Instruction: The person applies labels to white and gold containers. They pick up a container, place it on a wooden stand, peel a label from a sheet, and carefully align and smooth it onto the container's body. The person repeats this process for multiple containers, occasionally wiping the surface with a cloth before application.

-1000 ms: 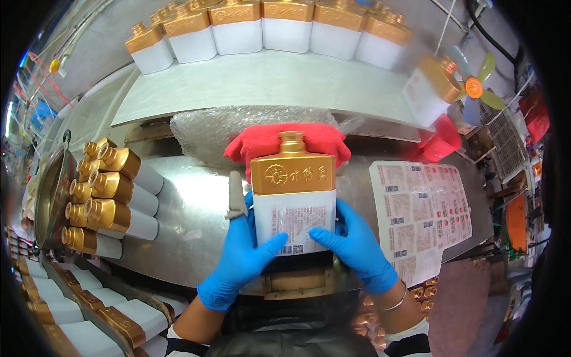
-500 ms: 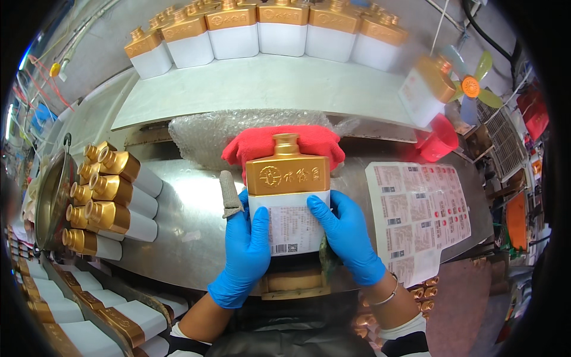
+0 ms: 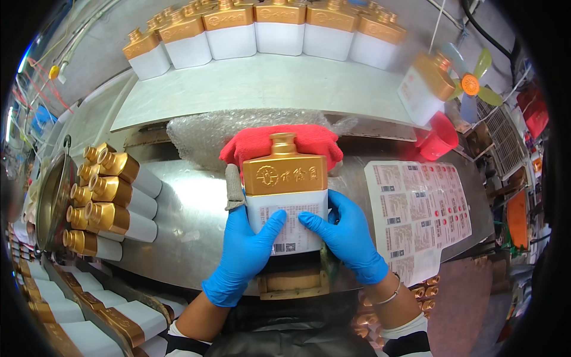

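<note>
A flat-sided bottle [image 3: 286, 176], gold on top and white below, stands tilted back in front of me with its neck away. On its white face sits a printed label [image 3: 297, 235]. My left hand [image 3: 247, 241], in a blue glove with a grey cloth finger cover [image 3: 234, 187] on one finger, grips the left side, thumb on the label. From the right, my gloved right hand [image 3: 345, 238] grips the other side, its thumb also pressed on the label. The other fingers go behind the bottle, partly hidden. Behind its neck lies a red cloth [image 3: 244, 146].
A sheet of labels [image 3: 410, 208] lies right on the metal table [image 3: 184, 256]. Several bottles [image 3: 113, 196] are stacked at left, more [image 3: 226, 35] line the back shelf [image 3: 267, 86]. Bubble wrap [image 3: 196, 134], a red cup [image 3: 440, 140] and a small fan [image 3: 470, 85] are beyond.
Both thumbs have moved inward over the label, closer together. The finger with the cloth cover has shifted slightly up along the bottle's left side. The bottle stays nearly in place.
</note>
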`<act>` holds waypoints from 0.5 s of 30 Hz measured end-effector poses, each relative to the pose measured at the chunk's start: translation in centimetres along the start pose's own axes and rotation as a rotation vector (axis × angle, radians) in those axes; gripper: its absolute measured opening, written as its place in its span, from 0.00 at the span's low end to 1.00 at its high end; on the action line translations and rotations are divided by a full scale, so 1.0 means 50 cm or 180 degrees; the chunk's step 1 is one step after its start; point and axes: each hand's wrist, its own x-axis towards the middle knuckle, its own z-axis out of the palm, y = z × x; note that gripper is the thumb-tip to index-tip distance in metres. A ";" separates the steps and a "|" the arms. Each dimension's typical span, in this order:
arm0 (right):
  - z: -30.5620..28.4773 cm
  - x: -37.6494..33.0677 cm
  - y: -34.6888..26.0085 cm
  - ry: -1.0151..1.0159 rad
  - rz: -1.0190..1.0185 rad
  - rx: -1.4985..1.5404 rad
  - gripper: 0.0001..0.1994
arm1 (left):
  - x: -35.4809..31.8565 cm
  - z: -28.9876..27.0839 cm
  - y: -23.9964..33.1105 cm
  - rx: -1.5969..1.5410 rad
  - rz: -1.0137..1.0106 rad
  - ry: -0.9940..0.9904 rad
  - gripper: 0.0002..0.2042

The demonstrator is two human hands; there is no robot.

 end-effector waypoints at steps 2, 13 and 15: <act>-0.001 0.001 -0.001 0.0032 0.0056 -0.0051 0.25 | 0.000 0.006 0.000 -0.0033 0.0104 0.0066 0.37; -0.034 -0.040 0.003 -0.0199 -0.0007 0.0037 0.34 | -0.030 -0.058 -0.003 0.1066 0.0738 -0.0507 0.46; -0.049 -0.058 0.014 -0.0309 -0.0040 -0.0129 0.37 | -0.044 -0.081 -0.010 0.2142 0.1250 -0.0787 0.53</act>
